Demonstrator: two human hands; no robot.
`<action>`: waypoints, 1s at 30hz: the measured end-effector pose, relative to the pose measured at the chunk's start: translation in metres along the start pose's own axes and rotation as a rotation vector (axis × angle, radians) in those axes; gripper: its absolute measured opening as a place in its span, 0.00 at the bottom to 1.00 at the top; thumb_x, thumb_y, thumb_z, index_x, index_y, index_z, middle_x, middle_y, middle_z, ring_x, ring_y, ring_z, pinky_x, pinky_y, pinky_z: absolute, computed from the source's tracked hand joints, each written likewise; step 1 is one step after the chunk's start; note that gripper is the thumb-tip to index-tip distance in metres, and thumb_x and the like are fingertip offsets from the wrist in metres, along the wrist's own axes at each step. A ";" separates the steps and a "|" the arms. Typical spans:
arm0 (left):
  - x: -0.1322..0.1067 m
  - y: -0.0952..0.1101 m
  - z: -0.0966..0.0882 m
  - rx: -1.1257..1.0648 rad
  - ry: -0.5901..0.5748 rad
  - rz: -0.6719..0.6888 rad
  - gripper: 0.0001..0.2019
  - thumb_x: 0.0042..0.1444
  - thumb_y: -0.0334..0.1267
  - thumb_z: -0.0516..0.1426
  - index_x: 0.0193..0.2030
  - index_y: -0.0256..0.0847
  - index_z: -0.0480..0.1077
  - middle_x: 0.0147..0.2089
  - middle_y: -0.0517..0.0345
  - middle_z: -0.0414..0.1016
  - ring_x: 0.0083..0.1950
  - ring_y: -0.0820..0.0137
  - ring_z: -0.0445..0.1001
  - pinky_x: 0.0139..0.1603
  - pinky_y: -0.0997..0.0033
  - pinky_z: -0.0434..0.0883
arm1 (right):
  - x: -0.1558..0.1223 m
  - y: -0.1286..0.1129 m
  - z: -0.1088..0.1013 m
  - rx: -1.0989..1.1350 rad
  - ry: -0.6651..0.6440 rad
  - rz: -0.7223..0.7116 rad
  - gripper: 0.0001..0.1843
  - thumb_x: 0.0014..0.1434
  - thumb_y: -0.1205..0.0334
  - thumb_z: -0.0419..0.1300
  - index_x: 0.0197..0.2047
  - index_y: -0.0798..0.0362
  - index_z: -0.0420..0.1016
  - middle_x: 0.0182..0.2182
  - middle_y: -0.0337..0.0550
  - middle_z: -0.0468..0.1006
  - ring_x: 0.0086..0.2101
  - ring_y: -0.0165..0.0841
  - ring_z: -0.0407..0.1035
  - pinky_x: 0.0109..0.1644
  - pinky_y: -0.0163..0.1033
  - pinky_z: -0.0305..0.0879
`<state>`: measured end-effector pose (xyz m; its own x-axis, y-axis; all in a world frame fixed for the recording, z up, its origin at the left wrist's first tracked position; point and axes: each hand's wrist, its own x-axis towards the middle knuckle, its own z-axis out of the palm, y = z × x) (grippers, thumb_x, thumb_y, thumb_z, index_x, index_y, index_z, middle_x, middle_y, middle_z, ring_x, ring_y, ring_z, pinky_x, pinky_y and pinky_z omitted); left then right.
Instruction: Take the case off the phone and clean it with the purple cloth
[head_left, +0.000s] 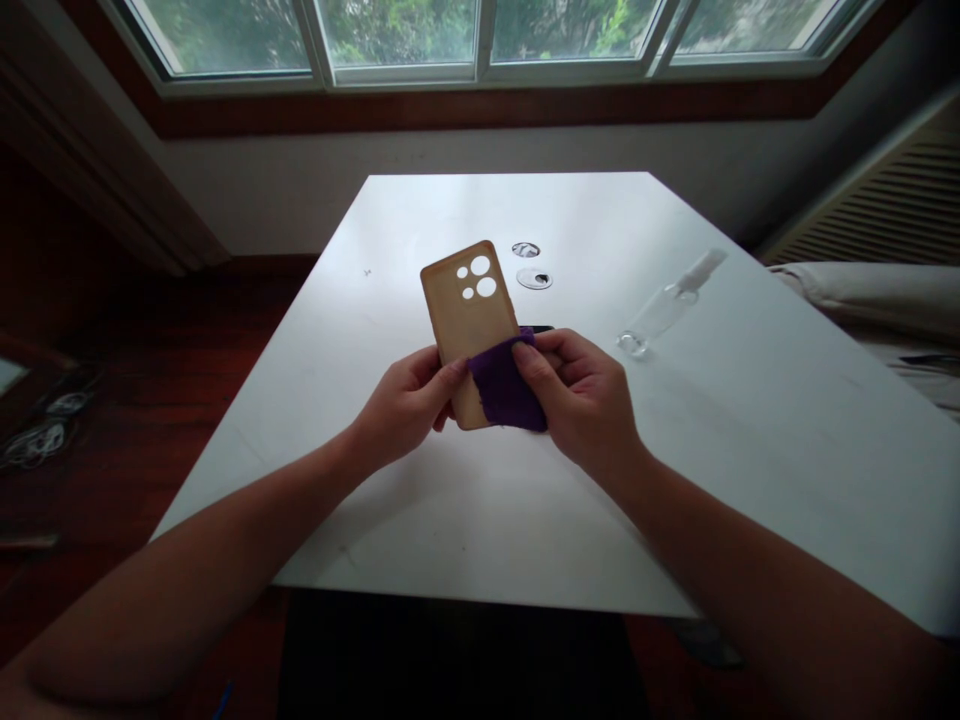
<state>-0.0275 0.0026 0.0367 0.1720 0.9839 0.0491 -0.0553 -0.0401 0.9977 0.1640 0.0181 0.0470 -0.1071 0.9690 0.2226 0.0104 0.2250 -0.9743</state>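
Observation:
A tan phone case (471, 300) with round camera cut-outs is held upright-tilted above the white table (420, 500). My left hand (405, 405) is closed on its lower left edge. My right hand (581, 395) is closed on a purple cloth (508, 388), with the thumb pressing the cloth against the lower right part of the case. A dark object, partly hidden, lies on the table just behind my right hand.
A clear spray bottle (670, 303) lies on its side to the right of my hands. Two small round items (532, 265) sit on the table beyond the case. Windows run along the far wall; a dark wooden floor lies to the left.

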 end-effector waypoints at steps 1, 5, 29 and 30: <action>0.000 0.000 0.000 0.000 0.019 -0.019 0.17 0.65 0.51 0.59 0.38 0.35 0.70 0.23 0.63 0.66 0.20 0.79 0.64 0.17 0.80 0.60 | 0.000 0.000 0.000 0.003 -0.016 0.006 0.12 0.61 0.51 0.66 0.38 0.51 0.76 0.26 0.37 0.77 0.24 0.28 0.69 0.27 0.32 0.69; 0.002 -0.002 0.000 0.041 0.078 -0.069 0.22 0.65 0.55 0.57 0.32 0.36 0.68 0.20 0.62 0.65 0.18 0.77 0.64 0.16 0.79 0.60 | -0.001 0.000 -0.001 -0.005 -0.068 0.022 0.12 0.61 0.52 0.67 0.38 0.52 0.76 0.25 0.38 0.77 0.24 0.28 0.69 0.26 0.31 0.67; 0.017 -0.008 -0.005 0.081 0.255 -0.097 0.20 0.69 0.52 0.52 0.32 0.39 0.64 0.21 0.65 0.63 0.18 0.77 0.62 0.16 0.79 0.61 | -0.011 0.000 -0.001 -0.142 -0.304 0.011 0.14 0.61 0.51 0.66 0.37 0.54 0.75 0.25 0.40 0.76 0.22 0.26 0.64 0.24 0.32 0.62; 0.017 -0.009 -0.006 0.079 0.248 -0.098 0.20 0.69 0.53 0.52 0.33 0.39 0.65 0.22 0.65 0.63 0.18 0.77 0.62 0.16 0.79 0.62 | -0.011 0.000 -0.001 -0.144 -0.296 0.011 0.14 0.61 0.51 0.66 0.37 0.54 0.75 0.25 0.40 0.76 0.22 0.26 0.64 0.23 0.32 0.62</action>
<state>-0.0297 0.0205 0.0286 -0.0739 0.9959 -0.0515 0.0284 0.0537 0.9982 0.1666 0.0080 0.0442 -0.3900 0.9047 0.1716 0.1519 0.2470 -0.9570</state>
